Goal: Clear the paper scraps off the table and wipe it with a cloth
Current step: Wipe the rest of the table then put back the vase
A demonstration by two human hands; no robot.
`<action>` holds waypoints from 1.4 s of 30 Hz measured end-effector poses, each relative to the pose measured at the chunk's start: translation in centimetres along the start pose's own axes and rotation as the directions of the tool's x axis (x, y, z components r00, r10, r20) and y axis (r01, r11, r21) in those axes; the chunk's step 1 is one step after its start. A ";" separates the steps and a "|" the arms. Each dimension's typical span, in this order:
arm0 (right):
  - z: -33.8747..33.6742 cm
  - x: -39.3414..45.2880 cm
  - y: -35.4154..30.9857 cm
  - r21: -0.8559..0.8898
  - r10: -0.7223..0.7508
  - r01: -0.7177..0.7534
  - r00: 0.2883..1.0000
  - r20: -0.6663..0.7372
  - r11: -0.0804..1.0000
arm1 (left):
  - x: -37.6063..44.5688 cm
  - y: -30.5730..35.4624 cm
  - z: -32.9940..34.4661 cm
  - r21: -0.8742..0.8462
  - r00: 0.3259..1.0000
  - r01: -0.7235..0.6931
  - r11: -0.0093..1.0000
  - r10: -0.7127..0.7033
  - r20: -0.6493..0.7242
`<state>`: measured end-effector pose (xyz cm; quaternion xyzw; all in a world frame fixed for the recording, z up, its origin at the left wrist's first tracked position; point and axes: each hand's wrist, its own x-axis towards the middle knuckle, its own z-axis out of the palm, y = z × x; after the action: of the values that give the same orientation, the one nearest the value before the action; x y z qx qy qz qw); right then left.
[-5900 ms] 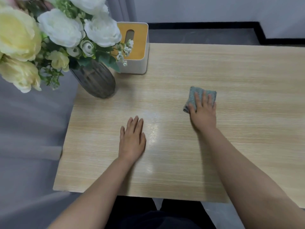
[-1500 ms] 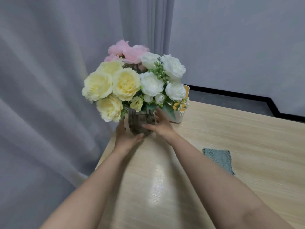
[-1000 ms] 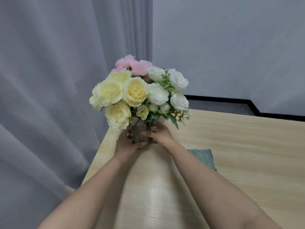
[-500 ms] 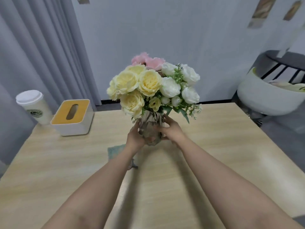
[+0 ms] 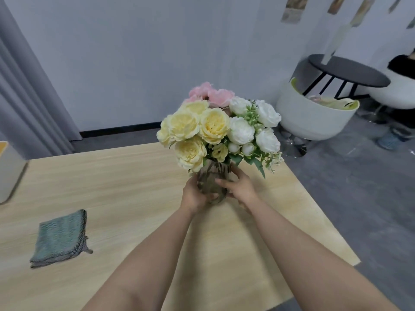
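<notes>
On the surface (image 5: pixel 134 180), far right: we grip the glass vase (image 5: pixel 213 185).
Left hand (image 5: pixel 193 194): fingers wrapped round vase.
Right hand (image 5: pixel 238 187): fingers likewise.
Cloth (image 5: pixel 60 237): folded, near left, well apart.

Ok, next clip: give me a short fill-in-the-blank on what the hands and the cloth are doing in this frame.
1. The left hand and right hand together grip the ribbed glass vase of ____.
2. The folded green cloth lies flat on the light wooden table, with ____ hand touching it.
3. The cloth lies to the ____ of the person's arms in the picture.
4. The blooms farthest from the camera are ____ in colour.

Missing words: flowers; neither; left; pink
</notes>
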<state>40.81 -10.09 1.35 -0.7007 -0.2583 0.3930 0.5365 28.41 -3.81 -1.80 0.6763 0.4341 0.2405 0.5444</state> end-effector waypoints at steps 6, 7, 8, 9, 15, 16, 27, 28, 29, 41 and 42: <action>-2.5 1.1 1.6 -0.002 0.042 -0.042 0.998 -0.046 0.999 | 0.8 0.3 3.1 0.019 1.000 0.008 1.000 -0.008 0.010; -2.7 1.1 1.7 -0.003 0.042 -0.042 0.998 -0.052 0.999 | 1.0 0.3 3.3 0.025 1.000 0.006 1.000 -0.006 0.005; -2.8 1.1 1.6 0.000 0.040 -0.040 0.997 -0.060 0.999 | 1.0 0.4 3.4 0.040 1.000 0.000 0.999 0.000 0.003; -2.9 0.9 1.5 0.008 0.038 -0.037 0.997 -0.068 0.999 | 1.2 0.4 3.5 0.053 1.000 -0.008 0.999 0.008 0.004; -3.2 0.7 2.5 0.101 0.051 -0.045 0.997 -0.065 0.994 | 1.1 0.0 3.5 0.107 0.999 -0.042 0.993 0.041 0.016; -3.1 0.7 2.7 0.095 0.041 -0.034 0.997 -0.070 0.995 | 1.0 -0.1 3.5 0.119 0.999 -0.041 0.992 0.038 0.022; -1.4 -2.7 3.9 -0.244 0.047 -0.095 0.979 -0.196 0.965 | -0.6 -1.3 -0.6 0.227 0.991 0.030 0.973 -0.058 0.119; -0.8 -3.3 4.6 -0.309 0.075 -0.142 0.973 -0.218 0.940 | -1.0 -1.9 -1.7 0.243 0.991 0.039 0.969 -0.069 0.115; 0.0 -3.9 5.3 -0.350 0.117 -0.190 0.969 -0.219 0.917 | -1.5 -2.5 -3.0 0.252 0.991 0.052 0.966 -0.082 0.109; 22.4 -5.7 0.9 -0.513 0.034 0.111 0.964 0.265 0.851 | -7.3 -9.0 -26.5 0.508 0.990 0.120 0.853 -0.063 -0.127; 24.6 -5.9 0.3 -0.511 0.029 0.130 0.956 0.292 0.850 | -7.9 -9.5 -29.1 0.520 0.984 0.149 0.841 -0.074 -0.163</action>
<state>17.10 -1.27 -0.20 -0.7482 -0.4496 0.3912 0.2914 -1.92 5.09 -1.16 0.7559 0.5582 0.1248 0.3186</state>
